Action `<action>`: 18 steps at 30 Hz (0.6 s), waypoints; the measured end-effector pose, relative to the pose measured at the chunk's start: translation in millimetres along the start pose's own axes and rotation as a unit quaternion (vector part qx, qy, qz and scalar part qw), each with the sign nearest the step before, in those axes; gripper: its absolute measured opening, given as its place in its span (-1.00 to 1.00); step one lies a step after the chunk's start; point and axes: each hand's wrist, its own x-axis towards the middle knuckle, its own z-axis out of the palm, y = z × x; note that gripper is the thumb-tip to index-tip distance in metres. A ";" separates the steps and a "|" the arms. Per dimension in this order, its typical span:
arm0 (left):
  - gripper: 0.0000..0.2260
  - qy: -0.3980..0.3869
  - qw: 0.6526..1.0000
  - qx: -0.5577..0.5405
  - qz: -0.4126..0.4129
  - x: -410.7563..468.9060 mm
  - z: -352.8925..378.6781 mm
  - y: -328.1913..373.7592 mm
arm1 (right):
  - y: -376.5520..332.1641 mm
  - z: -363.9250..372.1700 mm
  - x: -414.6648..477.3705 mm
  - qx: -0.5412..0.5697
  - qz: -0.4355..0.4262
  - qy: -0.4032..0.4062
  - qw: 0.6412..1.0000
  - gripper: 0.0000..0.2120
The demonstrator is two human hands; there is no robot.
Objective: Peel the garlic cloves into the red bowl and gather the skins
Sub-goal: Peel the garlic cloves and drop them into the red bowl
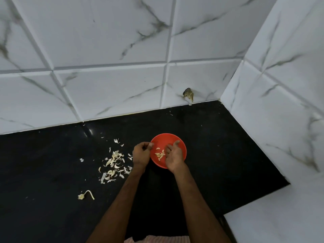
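The red bowl (172,137) sits on the black counter and holds several peeled garlic cloves (159,155). My left hand (141,154) is at the bowl's left rim with its fingers curled. Its fingertips pinch a small pale bit of garlic (150,145), and I cannot tell whether it is clove or skin. My right hand (174,156) hovers over the bowl's right half with fingers loosely bent, thumb raised, holding nothing that I can see. A scattered pile of garlic skins (114,163) lies on the counter left of my left hand.
A garlic stem with its root end (85,195) lies alone at the front left of the black counter (219,163). Marbled white tile walls (114,85) close the back and right side. A few stray skin flakes lie near the back wall.
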 end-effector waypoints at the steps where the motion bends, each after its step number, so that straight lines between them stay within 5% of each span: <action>1: -0.91 0.005 1.000 -0.006 -0.003 0.0 -4.5 -4.6 | 1.7 1.4 -0.1 -0.022 -0.004 0.007 1.000 -0.27; 4: -0.81 0.043 0.999 -0.024 -0.007 -2.6 -21.8 -19.6 | 15.3 12.0 2.8 -0.192 -0.115 0.043 0.974 -0.46; 8: -0.82 0.119 0.993 -0.006 0.013 -6.9 -55.7 -28.8 | 42.2 36.7 3.8 -0.402 -0.319 -0.004 0.858 -0.85; 11: -0.92 0.154 0.983 0.096 0.018 -10.4 -89.5 -46.2 | 68.1 48.7 4.1 -0.600 -0.303 -0.051 0.738 -0.85; 14: -0.83 0.099 0.950 0.296 -0.002 -22.7 -121.4 -72.3 | 98.3 45.1 8.4 -0.780 -0.237 -0.031 0.579 -0.58; 18: -0.77 0.033 0.936 0.351 -0.005 -42.3 -142.2 -98.8 | 113.9 45.3 12.1 -0.794 -0.250 -0.011 0.554 -0.62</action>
